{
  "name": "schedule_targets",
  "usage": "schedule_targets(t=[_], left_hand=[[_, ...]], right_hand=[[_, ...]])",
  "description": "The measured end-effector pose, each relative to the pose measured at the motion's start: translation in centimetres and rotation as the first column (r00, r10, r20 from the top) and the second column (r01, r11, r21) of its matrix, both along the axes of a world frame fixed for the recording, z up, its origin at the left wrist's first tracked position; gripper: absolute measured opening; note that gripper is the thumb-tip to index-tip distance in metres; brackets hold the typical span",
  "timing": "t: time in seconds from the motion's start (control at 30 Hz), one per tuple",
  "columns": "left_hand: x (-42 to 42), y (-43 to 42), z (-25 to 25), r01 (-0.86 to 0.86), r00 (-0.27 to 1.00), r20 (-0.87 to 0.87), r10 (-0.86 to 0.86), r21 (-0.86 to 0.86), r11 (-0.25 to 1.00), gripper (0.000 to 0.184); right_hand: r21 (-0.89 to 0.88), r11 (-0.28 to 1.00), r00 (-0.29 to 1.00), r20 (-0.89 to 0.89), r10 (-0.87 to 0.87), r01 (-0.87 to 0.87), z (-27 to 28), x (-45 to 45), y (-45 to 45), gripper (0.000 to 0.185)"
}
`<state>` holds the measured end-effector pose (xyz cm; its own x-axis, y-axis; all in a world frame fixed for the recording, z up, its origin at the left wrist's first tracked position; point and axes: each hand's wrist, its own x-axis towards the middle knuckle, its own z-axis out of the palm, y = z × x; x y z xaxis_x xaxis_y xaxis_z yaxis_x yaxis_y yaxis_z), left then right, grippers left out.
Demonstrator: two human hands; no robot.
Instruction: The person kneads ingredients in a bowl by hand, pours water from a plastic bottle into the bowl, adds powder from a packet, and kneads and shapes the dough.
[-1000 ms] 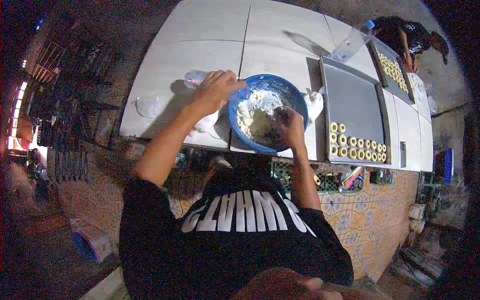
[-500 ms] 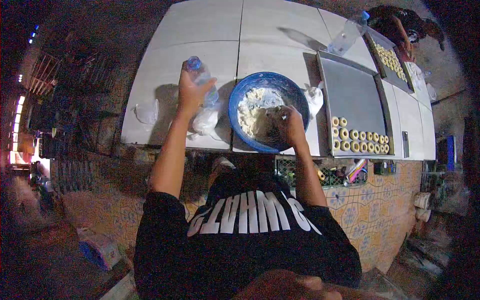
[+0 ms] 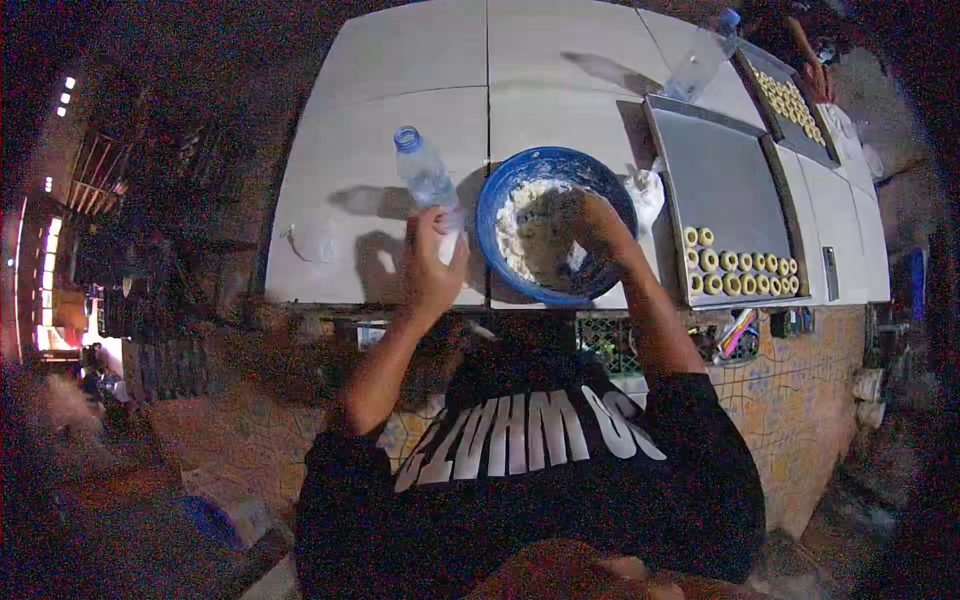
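A blue bowl point(image 3: 490, 240) holds a crumbly, pale flour dough point(image 3: 520, 225). My right hand point(image 3: 603, 228) reaches down into it at the right side, fingers curled into the dough and partly hidden. Left of the bowl a clear plastic bottle point(image 3: 424, 170) with a blue neck stands uncapped on the table. Just in front of its base is my left hand point(image 3: 434, 270), its thumb and fingers closed around a white plastic bag point(image 3: 449, 240). The hand covers part of the bag.
Right of the bowl lie a white bag point(image 3: 645, 195) and a metal tray point(image 3: 725, 185) with rows of ring-shaped dough pieces point(image 3: 742, 285). A second bottle point(image 3: 697, 68), a phone point(image 3: 830, 272) and another filled tray point(image 3: 790, 105) are farther right. Another person's arm point(image 3: 805, 50) is beside that tray.
My left hand has let go of the bottle, which now stands on the table, and moved down to the white bag. My right hand has dipped deeper into the bowl. The view has shifted slightly.
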<state>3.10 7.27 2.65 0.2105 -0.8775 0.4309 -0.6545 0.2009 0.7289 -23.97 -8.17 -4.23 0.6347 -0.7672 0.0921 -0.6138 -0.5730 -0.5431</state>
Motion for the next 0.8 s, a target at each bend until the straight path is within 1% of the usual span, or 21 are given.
schedule_targets(t=[0.03,0.07,0.13,0.17,0.23,0.27,0.3,0.33,0.37,0.4,0.43,0.47,0.53,0.57,0.6,0.67,0.7,0.73,0.8], left_hand=[[-1.5,0.4,1.2,0.097,0.995,0.022,-0.099,0.087,0.991,0.062],[-2.7,0.2,1.8,0.070,0.994,0.074,-0.082,0.148,0.987,0.066],[-4.2,-0.2,2.3,0.005,0.981,0.187,-0.057,0.267,0.964,0.076],[-4.2,-0.7,1.9,0.045,0.987,0.128,-0.097,0.357,0.933,0.079],[-4.2,-1.6,0.7,0.138,0.988,-0.011,-0.154,0.517,0.845,0.085],[-4.3,-1.7,0.2,0.119,0.990,0.007,-0.142,0.504,0.856,0.086],[-4.5,-1.9,0.0,0.102,0.991,0.025,-0.131,0.490,0.866,0.086],[-4.7,-1.9,-0.2,0.088,0.992,0.042,-0.123,0.476,0.875,0.086],[-4.7,-1.8,-0.7,0.111,0.991,0.027,-0.133,0.405,0.908,0.086],[-4.7,-1.8,-0.5,0.120,0.991,0.001,-0.133,0.422,0.898,0.086],[-4.7,-1.7,-0.1,0.128,0.991,-0.025,-0.131,0.438,0.890,0.086],[-4.7,-1.7,0.1,0.136,0.991,-0.051,-0.127,0.453,0.881,0.086],[-4.6,-1.7,-0.2,0.138,0.990,-0.049,-0.130,0.427,0.894,0.085],[-4.6,-1.8,-0.6,0.142,0.990,-0.038,-0.138,0.397,0.907,0.086],[-4.6,-1.7,-1.1,0.143,0.989,-0.028,-0.143,0.370,0.918,0.086],[-4.6,-2.1,-2.5,0.111,0.990,0.044,-0.133,0.326,0.939,0.086],[-4.8,-2.1,-2.3,0.101,0.988,0.079,-0.131,0.305,0.947,0.086],[-5.2,-1.8,-2.1,0.093,0.993,0.036,-0.112,0.341,0.936,0.085],[-6.1,-1.8,-1.3,0.080,0.997,-0.048,-0.066,0.401,0.913,0.085]], right_hand=[[0.012,1.000,1.000,-0.019,-0.008,0.008,1.4,0.9,0.2,0.030],[0.025,1.000,0.999,-0.040,-0.012,0.013,2.8,1.8,0.5,0.029],[-0.178,0.981,0.997,0.042,-0.072,0.078,-1.0,2.1,0.4,0.031],[-0.276,0.954,0.992,0.087,-0.096,0.117,-2.5,2.3,0.4,0.033],[-0.193,0.971,0.989,-0.013,-0.147,0.142,-1.9,3.1,0.7,0.034],[-0.153,0.975,0.983,-0.065,-0.170,0.158,-1.7,3.6,0.8,0.035],[-0.225,0.951,0.972,-0.055,-0.230,0.212,-3.0,4.5,0.6,0.035],[-0.138,0.956,0.960,-0.069,-0.270,0.259,-3.1,5.4,0.3,0.036],[-0.052,0.950,0.947,-0.085,-0.310,0.307,-3.0,6.3,0.0,0.038],[0.033,0.935,0.932,-0.101,-0.348,0.353,-3.2,6.9,-0.8,0.039],[-0.020,0.944,0.939,0.117,-0.324,0.329,-3.7,7.8,-1.3,0.040],[-0.103,0.964,0.957,0.188,-0.223,0.245,-4.2,8.0,-0.9,0.036],[-0.147,0.962,0.973,0.012,-0.232,0.232,-3.0,9.8,0.6,0.028],[-0.103,0.978,0.983,-0.029,-0.184,0.180,-2.1,10.1,1.2,0.027],[-0.054,0.990,0.989,-0.068,-0.131,0.127,0.0,10.3,1.9,0.026],[0.028,0.999,0.988,-0.154,-0.033,0.037,2.5,10.1,3.3,0.024],[0.054,0.999,0.979,-0.203,0.007,0.004,3.4,9.9,3.9,0.023],[0.081,0.996,0.967,-0.251,0.045,-0.025,3.7,9.6,4.4,0.022],[0.028,0.986,0.964,-0.206,0.169,-0.166,3.7,8.8,5.0,0.019]])
